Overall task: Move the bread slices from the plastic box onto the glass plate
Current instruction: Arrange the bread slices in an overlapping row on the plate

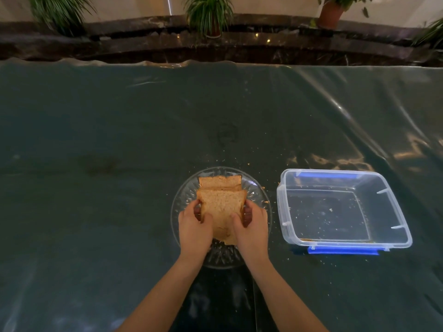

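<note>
Both hands, left (pixel 195 225) and right (pixel 250 224), pinch the bread (pixel 220 207) over the plate (pixel 260 195). Box (pixel 393 202) looks empty; likely last placement, next: lower, let go.

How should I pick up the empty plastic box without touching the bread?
Grab the plastic box by its two long rims, one hand each side, reaching down from above. It sits open and upright to the right of the glass plate, holding only crumbs, so its walls are free. The blue latches look floppy, probably poor handles. Both hands, left hand and right hand, currently hold bread slices.
</note>
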